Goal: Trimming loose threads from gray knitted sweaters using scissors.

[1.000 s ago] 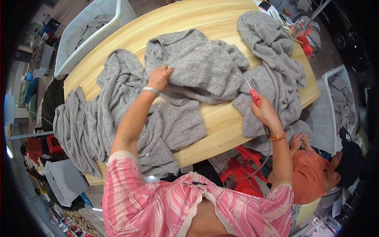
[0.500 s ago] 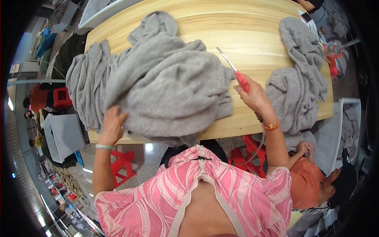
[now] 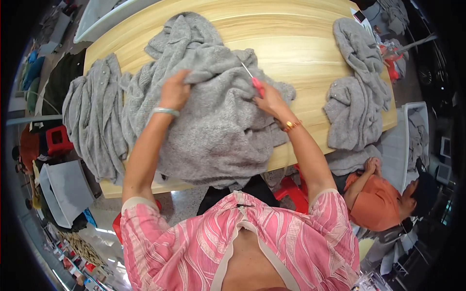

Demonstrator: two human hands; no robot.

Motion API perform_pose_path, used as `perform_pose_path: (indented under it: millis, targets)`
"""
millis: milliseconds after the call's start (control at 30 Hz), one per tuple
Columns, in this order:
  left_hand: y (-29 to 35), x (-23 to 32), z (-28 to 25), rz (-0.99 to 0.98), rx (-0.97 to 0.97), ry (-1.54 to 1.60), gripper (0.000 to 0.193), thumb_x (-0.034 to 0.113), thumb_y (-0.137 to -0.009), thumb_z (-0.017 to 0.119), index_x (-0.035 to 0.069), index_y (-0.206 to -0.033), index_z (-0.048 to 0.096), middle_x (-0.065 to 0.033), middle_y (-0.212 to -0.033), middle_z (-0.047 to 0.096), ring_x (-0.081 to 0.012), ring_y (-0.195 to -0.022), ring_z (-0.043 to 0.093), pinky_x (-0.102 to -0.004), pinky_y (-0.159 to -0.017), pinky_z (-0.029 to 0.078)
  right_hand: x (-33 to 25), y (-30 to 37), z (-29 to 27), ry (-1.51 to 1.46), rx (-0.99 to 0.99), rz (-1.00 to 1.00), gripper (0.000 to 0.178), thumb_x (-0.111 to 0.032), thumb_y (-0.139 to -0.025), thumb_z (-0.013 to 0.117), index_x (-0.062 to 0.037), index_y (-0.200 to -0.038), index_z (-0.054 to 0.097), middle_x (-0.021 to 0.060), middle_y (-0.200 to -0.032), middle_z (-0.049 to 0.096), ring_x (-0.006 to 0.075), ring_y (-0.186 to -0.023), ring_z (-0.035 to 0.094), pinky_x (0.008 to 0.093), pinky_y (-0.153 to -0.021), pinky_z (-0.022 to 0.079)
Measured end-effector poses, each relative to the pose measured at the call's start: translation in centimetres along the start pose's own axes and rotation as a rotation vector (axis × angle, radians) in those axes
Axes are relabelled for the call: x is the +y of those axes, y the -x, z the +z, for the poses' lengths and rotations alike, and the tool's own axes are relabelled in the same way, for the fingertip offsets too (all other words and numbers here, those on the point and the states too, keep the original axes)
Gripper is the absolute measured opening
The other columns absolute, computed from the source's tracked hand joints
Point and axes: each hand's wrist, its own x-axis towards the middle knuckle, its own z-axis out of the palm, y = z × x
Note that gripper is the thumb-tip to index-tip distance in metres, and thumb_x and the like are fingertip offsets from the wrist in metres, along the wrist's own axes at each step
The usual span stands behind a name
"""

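A fuzzy grey knitted sweater (image 3: 208,131) lies bunched across the front of the wooden table, its near edge over the table's edge. My left hand (image 3: 175,92) pinches its cloth near the upper middle, fingers closed on a fold. In my right hand (image 3: 272,101) is an air blow gun (image 3: 257,86) with a red handle and a thin metal nozzle. The nozzle points up and left, over the sweater's far part. A pale hose seems to run down from that hand; much of it is hidden behind my forearm.
Another grey knit pile (image 3: 99,116) lies at the table's left, and more grey sweaters (image 3: 359,92) at the right. A seated person in orange (image 3: 376,203) is near the right corner. Red stools (image 3: 291,191) and a white bin (image 3: 65,191) stand around the wooden table (image 3: 291,29).
My left hand has moved up and right and taken hold of the sweater's cloth. My right hand has brought the blow gun left, over the sweater. The whole view has shifted slightly.
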Motion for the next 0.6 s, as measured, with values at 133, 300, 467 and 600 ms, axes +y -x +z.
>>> perform_pose_path:
  millis: [133,300,467,600]
  targets:
    - [6.2,-2.4,-9.0,-0.153,0.235,0.55,0.029,0.01,-0.085,0.049,-0.003,-0.109,0.06,-0.0101,-0.101,0.065,-0.0168,-0.094,0.057,-0.0287,-0.085,0.044,3.6,6.2,-3.9,-0.022,0.033,-0.082,0.05,-0.006,-0.079,0.064,-0.0055,-0.127,0.05,0.0175,-0.115,0.061,0.0255,-0.109,0.058,0.0327,-0.092,0.044]
    - [19.1,-10.9,-14.6,-0.416,0.061,0.616,0.035,0.009,-0.088,0.052,-0.004,-0.121,0.053,-0.0071,-0.111,0.061,-0.0152,-0.105,0.054,-0.0284,-0.095,0.04,4.2,12.8,-6.0,-0.024,-0.046,0.043,0.047,-0.001,-0.08,0.061,-0.0028,-0.126,0.05,0.0151,-0.113,0.061,0.0206,-0.106,0.057,0.0323,-0.09,0.044]
    - [21.1,-8.6,-9.7,-0.154,0.227,-0.103,0.052,0.005,-0.077,0.063,0.003,-0.127,0.049,-0.014,-0.123,0.054,-0.0273,-0.115,0.05,-0.0347,-0.098,0.038,3.4,14.3,-3.6,0.05,0.138,-0.013,0.045,-0.003,-0.081,0.063,-0.0038,-0.124,0.051,0.0157,-0.109,0.06,0.0264,-0.105,0.058,0.0347,-0.088,0.045]
    - [18.9,-1.8,-7.3,0.114,0.029,-0.134,0.059,0.001,-0.073,0.065,0.006,-0.129,0.048,-0.018,-0.128,0.048,-0.0347,-0.119,0.045,-0.0382,-0.1,0.036,0.6,13.8,-2.0,0.067,0.244,-0.218,0.044,-0.005,-0.079,0.063,-0.0055,-0.122,0.052,0.0167,-0.115,0.057,0.0328,-0.107,0.056,0.0368,-0.091,0.045]
